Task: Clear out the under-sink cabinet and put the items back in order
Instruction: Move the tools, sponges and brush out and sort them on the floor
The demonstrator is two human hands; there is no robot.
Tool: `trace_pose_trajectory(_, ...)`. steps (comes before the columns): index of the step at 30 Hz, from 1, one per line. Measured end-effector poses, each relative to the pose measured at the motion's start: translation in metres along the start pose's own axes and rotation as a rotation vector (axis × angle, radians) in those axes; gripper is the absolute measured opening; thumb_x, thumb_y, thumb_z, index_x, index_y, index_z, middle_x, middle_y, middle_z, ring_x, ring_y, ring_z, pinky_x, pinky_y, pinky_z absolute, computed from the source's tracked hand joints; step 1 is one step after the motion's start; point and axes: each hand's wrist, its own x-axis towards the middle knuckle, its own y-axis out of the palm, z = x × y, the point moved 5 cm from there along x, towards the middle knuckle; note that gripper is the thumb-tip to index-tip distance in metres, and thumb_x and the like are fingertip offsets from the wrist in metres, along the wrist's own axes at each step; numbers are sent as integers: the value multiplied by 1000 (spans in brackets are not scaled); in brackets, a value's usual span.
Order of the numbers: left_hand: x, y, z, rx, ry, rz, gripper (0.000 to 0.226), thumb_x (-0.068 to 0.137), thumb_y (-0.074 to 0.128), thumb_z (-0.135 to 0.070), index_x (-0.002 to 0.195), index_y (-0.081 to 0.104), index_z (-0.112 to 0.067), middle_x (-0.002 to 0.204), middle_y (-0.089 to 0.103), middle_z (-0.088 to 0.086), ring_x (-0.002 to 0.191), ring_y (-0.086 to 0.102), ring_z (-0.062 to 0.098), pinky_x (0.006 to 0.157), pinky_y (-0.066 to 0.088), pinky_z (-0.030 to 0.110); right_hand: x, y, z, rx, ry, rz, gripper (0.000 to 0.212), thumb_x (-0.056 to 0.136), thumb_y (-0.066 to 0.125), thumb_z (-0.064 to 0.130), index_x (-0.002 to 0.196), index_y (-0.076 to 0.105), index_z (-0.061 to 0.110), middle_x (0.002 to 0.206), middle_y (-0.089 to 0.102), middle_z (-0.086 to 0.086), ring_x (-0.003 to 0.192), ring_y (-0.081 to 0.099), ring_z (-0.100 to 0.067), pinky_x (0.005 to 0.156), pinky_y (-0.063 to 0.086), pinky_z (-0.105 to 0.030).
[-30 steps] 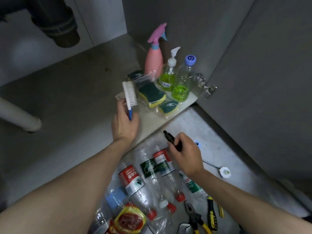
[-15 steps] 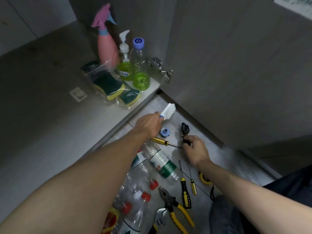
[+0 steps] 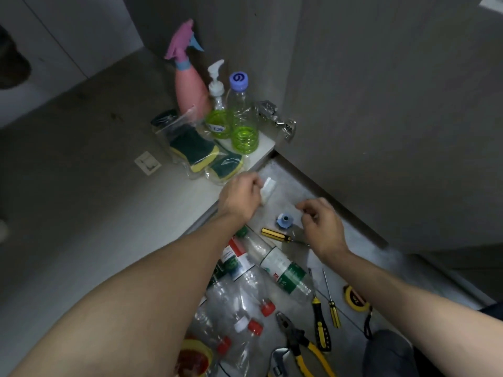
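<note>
Grey floor (image 3: 294, 186) holds bottles (image 3: 283, 270) and tools. Left hand (image 3: 239, 198) grips a blurry white brush (image 3: 268, 187), mostly hidden. Right hand (image 3: 321, 224) is curled; can't tell if it holds anything.

- Home kitchen, under-sink cabinet with door open.
- Grey cabinet floor (image 3: 81, 191) and door (image 3: 394, 118) on a metal hinge (image 3: 275, 118).
- Cleaning supplies in the corner: pink spray bottle (image 3: 190, 88), pump bottle (image 3: 217, 115), green-liquid bottle (image 3: 242, 118), bagged sponges (image 3: 196, 148).
- Household clutter on the tiled floor outside: empty plastic bottles (image 3: 283, 270), pliers (image 3: 299, 344), screwdrivers (image 3: 321, 327), tape measure (image 3: 353, 297).
</note>
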Motion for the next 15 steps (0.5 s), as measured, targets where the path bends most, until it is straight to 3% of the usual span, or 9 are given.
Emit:
trace_pose_trajectory(3,1,-46,-21,-17,298,-195,23,89,50,-9,76,68,-14,82,64,-2,74,60,20,67,51,40,10,5,25,18,-112,-27,28,90,53,0,98,71,20,101,58,9,94,59,-12,82,54,-43)
trace_pose_trajectory(5,10,-74,-14,24,323,-299,21,88,50,-10,78,68,-14,85,64,0,79,60,20,68,52,40,17,12,40,30,-160,-36,27,88,53,1,96,70,20,98,58,8,91,58,-15,79,53,-45)
trace_pose_trajectory(7,24,-97,10,71,178,-391,16,89,52,-14,90,68,-17,108,63,3,102,56,21,81,53,41,25,20,56,35,-197,-38,27,87,52,2,98,67,22,98,56,7,90,57,-17,78,52,-46)
trace_pose_trajectory(9,39,-106,40,188,-84,-346,27,94,51,-36,109,68,-22,134,52,8,124,45,28,95,48,43,33,30,74,15,-238,-21,26,88,52,8,102,64,26,102,54,10,95,54,-14,80,51,-42)
trace_pose_trajectory(12,49,-103,71,301,-326,-162,67,86,39,-75,128,62,-28,145,43,11,135,37,34,104,40,51,42,49,102,-41,-310,34,23,90,55,17,110,61,28,109,52,11,107,51,-12,84,49,-37)
trace_pose_trajectory(15,45,-101,87,218,-442,-186,60,80,54,-69,121,67,-27,150,37,11,136,36,34,103,39,45,50,68,129,-153,-368,59,27,91,61,25,118,59,25,118,49,8,113,45,-12,86,48,-36)
